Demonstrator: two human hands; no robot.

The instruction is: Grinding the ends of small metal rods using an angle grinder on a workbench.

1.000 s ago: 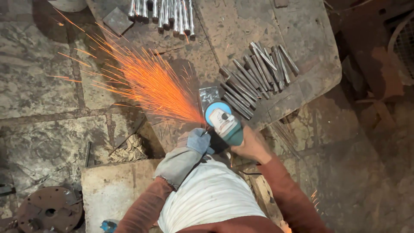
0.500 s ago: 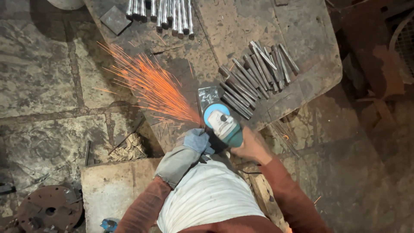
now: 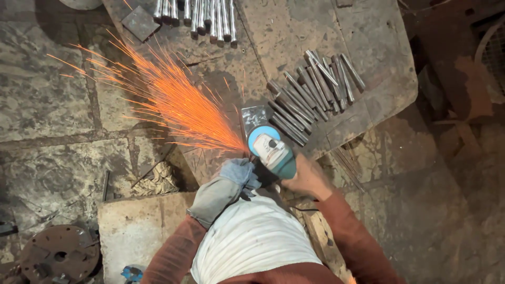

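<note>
Now Sparks Fly

Down low, my gloved left hand (image 3: pixel 239 173) and bare right hand (image 3: pixel 307 179) are both closed around the blue grinder (image 3: pixel 271 150). Orange sparks (image 3: pixel 173 105) shoot left. Farther off, metal rods (image 3: pixel 310 97) lie on the desk (image 3: pixel 368 47).

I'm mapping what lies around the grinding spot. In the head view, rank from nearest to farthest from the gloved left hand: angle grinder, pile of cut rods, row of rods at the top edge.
1. Angle grinder, just right of the left hand.
2. Pile of cut rods, up-right.
3. Row of rods, at the top edge.
</note>
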